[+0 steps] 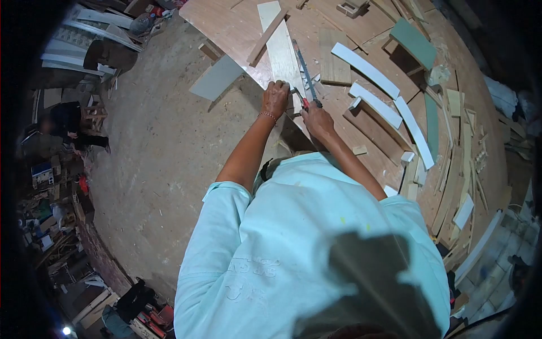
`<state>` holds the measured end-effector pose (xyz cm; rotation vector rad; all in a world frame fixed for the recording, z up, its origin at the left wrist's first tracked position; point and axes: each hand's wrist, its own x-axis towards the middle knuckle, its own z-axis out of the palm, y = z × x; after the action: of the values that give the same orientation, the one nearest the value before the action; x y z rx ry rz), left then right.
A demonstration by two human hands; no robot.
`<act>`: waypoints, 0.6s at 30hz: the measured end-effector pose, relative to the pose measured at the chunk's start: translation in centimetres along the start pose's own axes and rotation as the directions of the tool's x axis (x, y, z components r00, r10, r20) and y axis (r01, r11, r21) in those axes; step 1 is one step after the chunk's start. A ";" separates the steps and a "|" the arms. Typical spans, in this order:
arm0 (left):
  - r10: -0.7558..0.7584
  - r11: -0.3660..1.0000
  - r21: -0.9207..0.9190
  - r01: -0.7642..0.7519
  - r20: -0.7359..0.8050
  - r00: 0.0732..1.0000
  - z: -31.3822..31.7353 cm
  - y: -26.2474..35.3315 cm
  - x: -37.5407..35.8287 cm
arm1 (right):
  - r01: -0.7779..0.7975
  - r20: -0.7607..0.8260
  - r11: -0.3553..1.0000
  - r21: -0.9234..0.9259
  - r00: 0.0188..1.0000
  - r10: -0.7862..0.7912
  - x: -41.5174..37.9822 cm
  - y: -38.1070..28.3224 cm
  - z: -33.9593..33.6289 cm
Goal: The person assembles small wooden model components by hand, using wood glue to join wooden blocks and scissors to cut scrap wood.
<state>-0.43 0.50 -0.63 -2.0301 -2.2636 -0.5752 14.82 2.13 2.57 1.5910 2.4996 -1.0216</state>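
Note:
A long white board [276, 51] lies on the table, its near end at the table edge. My left hand [275, 99] is closed at that near end, its fingers curled over the board. My right hand [319, 120] is closed around a small red-and-black handled tool [305, 104], whose kind I cannot make out. The tool's tip points at the board, close to my left fingertips. A hand saw [305, 68] with a toothed blade lies beside the board, its dark handle end just beyond my right hand. Across the board's far part rests a wooden stick [267, 37].
Curved white pieces [366, 69] and a brown wooden box-like piece [377, 135] lie right of my hands. Farther off are a green-topped wooden piece [414, 42] and several wood strips [466, 152]. A grey panel [216, 78] juts out at the left table edge. Another person [68, 124] is far left.

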 end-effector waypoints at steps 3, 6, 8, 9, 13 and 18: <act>0.058 0.998 -0.009 -0.059 -0.059 0.997 0.1 -0.5 0.2 | -0.005 -0.006 1.000 0.002 1.000 0.005 0.0 -0.6 -0.4; 0.021 1.000 -0.015 -0.021 -0.003 1.000 -0.1 -0.4 0.3 | 0.010 -0.013 1.000 0.006 1.000 -0.010 0.3 -1.0 -1.0; 0.032 0.999 -0.004 -0.032 0.016 0.999 -0.5 -0.3 0.4 | 0.010 -0.008 1.000 0.009 1.000 -0.010 0.1 -1.5 -1.3; 0.041 0.999 0.009 -0.041 0.028 0.999 -0.6 -0.4 0.6 | 0.005 -0.015 1.000 0.007 1.000 -0.005 0.2 -1.9 -1.5; 0.029 0.999 0.013 -0.030 0.078 0.997 -0.9 -0.7 1.1 | 0.011 -0.019 1.000 -0.008 1.000 -0.011 0.7 -2.4 -1.7; 0.029 1.000 0.008 -0.030 0.108 0.994 -1.1 -1.3 1.6 | 0.078 -0.085 0.994 -0.071 0.993 -0.084 1.4 -3.0 -1.6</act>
<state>-2.12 1.61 0.57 -2.1363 -2.2852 -0.4621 12.21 3.31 4.95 1.5609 2.6455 -0.8827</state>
